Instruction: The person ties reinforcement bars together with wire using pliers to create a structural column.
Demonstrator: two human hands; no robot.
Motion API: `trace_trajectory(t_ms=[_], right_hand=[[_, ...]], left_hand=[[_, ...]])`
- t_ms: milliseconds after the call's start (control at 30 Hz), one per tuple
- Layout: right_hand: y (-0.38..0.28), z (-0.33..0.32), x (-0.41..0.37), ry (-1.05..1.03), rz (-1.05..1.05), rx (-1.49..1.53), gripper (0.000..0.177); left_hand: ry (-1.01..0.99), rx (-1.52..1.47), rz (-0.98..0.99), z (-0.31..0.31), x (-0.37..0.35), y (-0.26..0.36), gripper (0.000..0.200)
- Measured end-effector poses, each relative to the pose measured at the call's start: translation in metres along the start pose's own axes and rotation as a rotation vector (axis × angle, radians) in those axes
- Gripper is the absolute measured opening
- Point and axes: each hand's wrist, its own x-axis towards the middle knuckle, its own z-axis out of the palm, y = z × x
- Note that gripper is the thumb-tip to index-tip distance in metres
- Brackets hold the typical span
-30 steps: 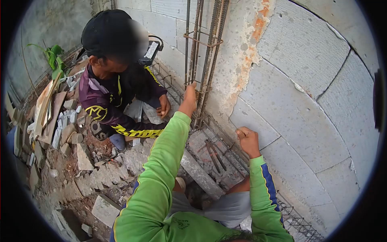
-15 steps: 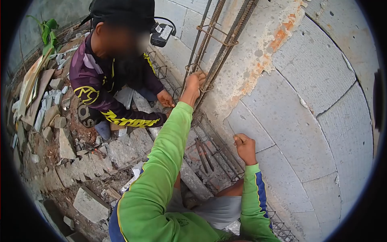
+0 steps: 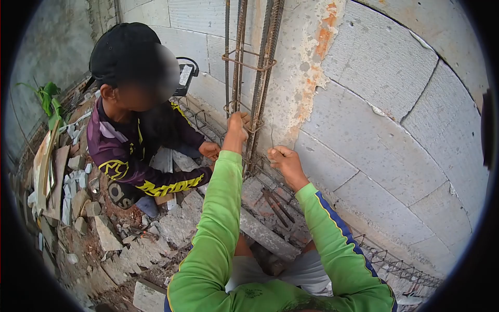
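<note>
My left hand (image 3: 237, 128) is raised at the upright rebar (image 3: 263, 73), its fingers curled against the bars near a lower stirrup. Part of its grip is hidden behind the wrist. Right of the column, my right hand (image 3: 287, 165) is closed in a pinch on a thin tie wire (image 3: 272, 136), which rises from the fingertips in front of the wall. A square stirrup (image 3: 249, 61) rings the bars higher up. Below my hands, pincers (image 3: 278, 207) with two long handles lie on the rubble by the column's foot.
A co-worker in a black cap and purple sleeve (image 3: 156, 183) crouches at the left, hands near the column's base. A block wall (image 3: 374, 114) runs along the right. A rebar cage (image 3: 403, 268) lies at its foot. Broken concrete (image 3: 106, 234) and boards (image 3: 44, 161) cover the left.
My right hand has moved up and left toward the column, and the tie wire now shows at its fingers. My left hand stays at the rebar. The view has shifted, and the co-worker's head has turned down.
</note>
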Motion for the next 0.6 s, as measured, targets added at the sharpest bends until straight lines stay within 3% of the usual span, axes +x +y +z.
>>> trace_trajectory(t_ms=[167,233,300,433,500,600], right_hand=[[-0.020,0.035,0.054,-0.104,0.109,0.252,0.027],[-0.028,0.045,0.069,-0.068,0.183,0.403,0.026],[-0.025,0.046,0.081,-0.045,0.215,0.324,0.024],[-0.023,0.052,0.082,0.022,0.232,0.466,0.024],[-0.022,0.055,0.081,0.051,0.193,0.565,0.023],[-0.022,0.059,0.074,0.062,0.152,0.583,0.021]], left_hand=[[-0.163,-0.043,-0.009,-0.008,0.001,0.003,0.042],[-0.335,-0.017,-0.055,-0.011,0.002,0.004,0.044],[-0.322,-0.014,-0.054,-0.009,-0.006,0.005,0.043],[-0.411,-0.020,-0.105,-0.006,-0.011,0.008,0.041],[-0.362,-0.051,-0.145,-0.004,-0.010,0.008,0.028],[-0.309,-0.105,-0.162,-0.007,0.000,0.007,0.027]])
